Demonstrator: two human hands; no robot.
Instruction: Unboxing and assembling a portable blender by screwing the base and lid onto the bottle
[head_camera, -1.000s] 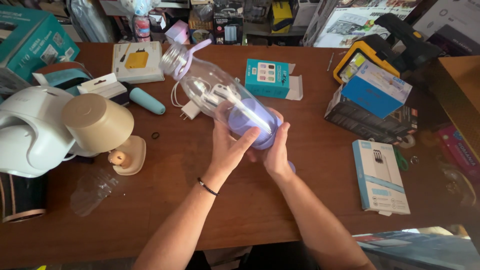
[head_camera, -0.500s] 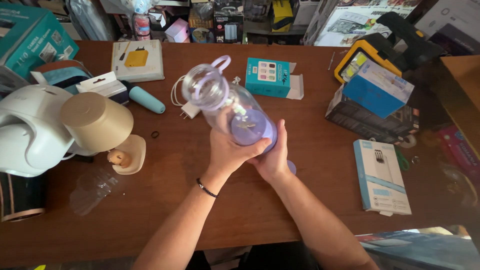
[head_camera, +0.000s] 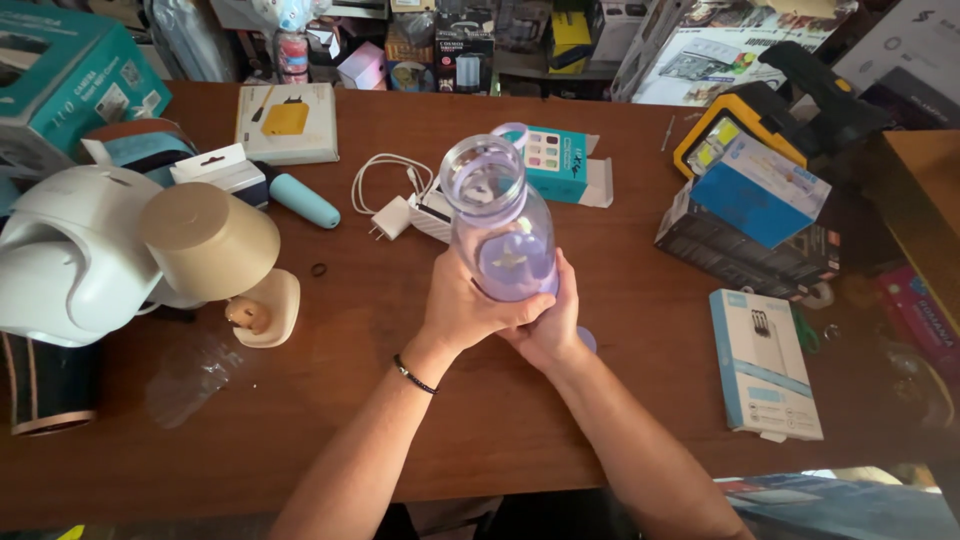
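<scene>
Grip: left hand (head_camera: 470, 305) and right hand (head_camera: 552, 318) both wrapped round the base of the blender (head_camera: 500, 225) — upright, mouth open, held above the table (head_camera: 620, 400).
Slip risk: hands low, the jar's weight above them; it could tip.
Beyond the grip: charger (head_camera: 392, 215) and teal box (head_camera: 562, 165) — a topple would likely strike them.
Below: purple lid (head_camera: 588, 340) partly hidden under the right hand.

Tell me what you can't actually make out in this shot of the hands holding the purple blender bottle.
Head view only:
- Base of the purple blender bottle: covered by the left hand and right hand.
- Right hand's fingers: mostly hidden behind the bottle.
- Lavender piece on the table: mostly hidden by the right wrist.
- Dark cylinder: cut off by the left edge.
- Small ring: too small to identify.
</scene>
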